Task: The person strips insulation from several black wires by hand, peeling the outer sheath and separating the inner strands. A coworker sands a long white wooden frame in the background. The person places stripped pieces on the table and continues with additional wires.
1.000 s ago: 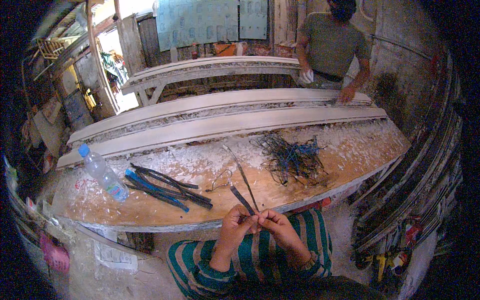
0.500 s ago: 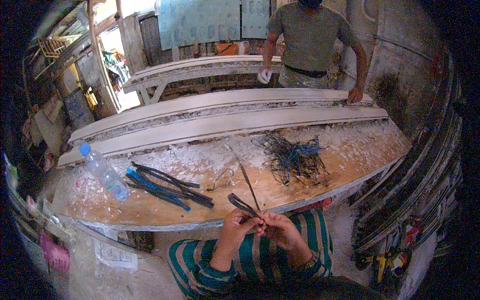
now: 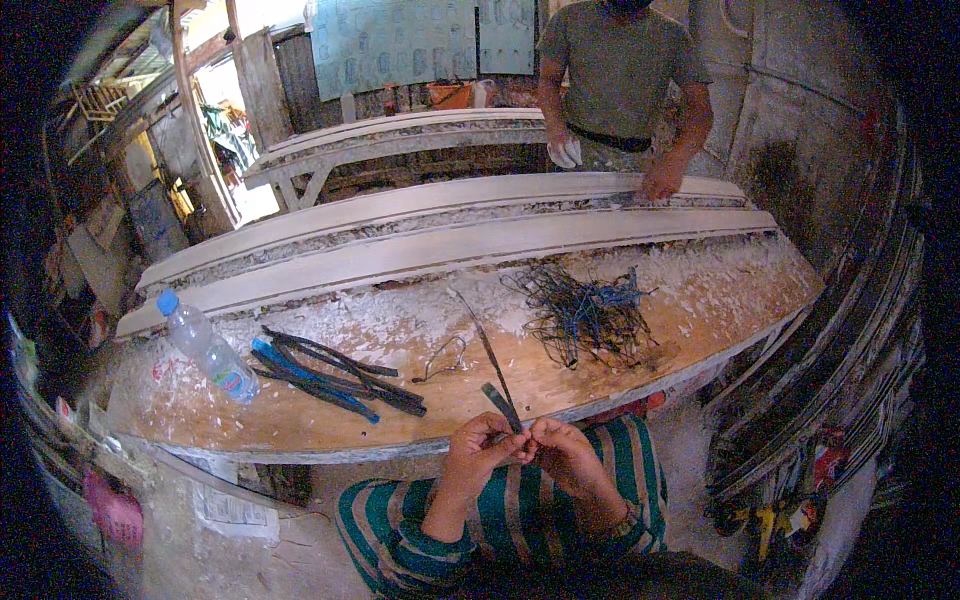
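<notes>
While I watch through the head view, my left hand (image 3: 480,447) has thumb and forefinger pinched on a flat black strip (image 3: 502,405); its free end sticks up and left from the fingertips. My right hand (image 3: 562,450) is curled in just beside the left fingertips; contact point hidden, can't tell whether it grips anything. A thin dark strand (image 3: 484,335) runs from the fingers up and away over the plywood tabletop (image 3: 280,428), pale at its far tip; lower end hidden at the fingers.

Left of the fingers: a bundle of black strips (image 3: 345,368) with a blue strip (image 3: 312,380) among them, and past it a clear plastic bottle (image 3: 205,342), blue cap, leaning. Between bundle and strand, a small wire loop (image 3: 442,366). Beyond the fingers, to the right: a tangle of black and blue cord (image 3: 582,315). Farther out, two long white boards (image 3: 430,246) lie crosswise. Past those, a co-worker (image 3: 620,85) has one hand at the far board. Below my fingers: green striped cloth (image 3: 520,500).
</notes>
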Demonstrator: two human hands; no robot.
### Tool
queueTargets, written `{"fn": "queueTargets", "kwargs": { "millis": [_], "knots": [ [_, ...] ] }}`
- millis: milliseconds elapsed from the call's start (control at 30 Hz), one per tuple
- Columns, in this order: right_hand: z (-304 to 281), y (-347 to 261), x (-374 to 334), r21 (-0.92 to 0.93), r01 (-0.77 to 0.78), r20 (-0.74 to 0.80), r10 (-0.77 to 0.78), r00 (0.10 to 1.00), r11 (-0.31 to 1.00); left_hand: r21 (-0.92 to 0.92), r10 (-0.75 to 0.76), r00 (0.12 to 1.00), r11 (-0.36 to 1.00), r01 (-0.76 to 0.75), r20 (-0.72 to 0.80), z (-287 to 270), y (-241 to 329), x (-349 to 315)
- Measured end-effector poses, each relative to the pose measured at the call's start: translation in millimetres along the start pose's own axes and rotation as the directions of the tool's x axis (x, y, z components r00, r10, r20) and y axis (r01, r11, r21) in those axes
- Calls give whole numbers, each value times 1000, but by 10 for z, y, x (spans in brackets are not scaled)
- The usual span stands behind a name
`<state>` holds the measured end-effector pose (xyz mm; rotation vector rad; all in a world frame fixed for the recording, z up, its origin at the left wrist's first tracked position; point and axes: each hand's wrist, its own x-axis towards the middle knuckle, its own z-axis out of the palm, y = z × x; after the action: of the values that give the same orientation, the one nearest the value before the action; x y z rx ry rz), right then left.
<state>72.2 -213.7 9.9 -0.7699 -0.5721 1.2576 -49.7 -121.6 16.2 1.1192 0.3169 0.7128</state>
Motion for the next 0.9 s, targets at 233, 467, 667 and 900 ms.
{"fn": "queueTargets", "kwargs": {
  "millis": [233,467,667,900],
  "knots": [
    [57,3,-28,-246,137,-216,-192,957,960,194,19,1000,981,-20,7,8,28,13],
    [118,-24,-40,-260,183,-253,-250,935,948,238,-7,1000,971,1,26,83,77,6],
    [212,-25,-54,-551,318,-189,-487,853,772,16,-65,996,998,66,-67,98,36,15],
    [173,-70,-39,-860,474,228,-691,686,187,-166,-183,982,971,174,-41,41,-16,27]
  ]
}}
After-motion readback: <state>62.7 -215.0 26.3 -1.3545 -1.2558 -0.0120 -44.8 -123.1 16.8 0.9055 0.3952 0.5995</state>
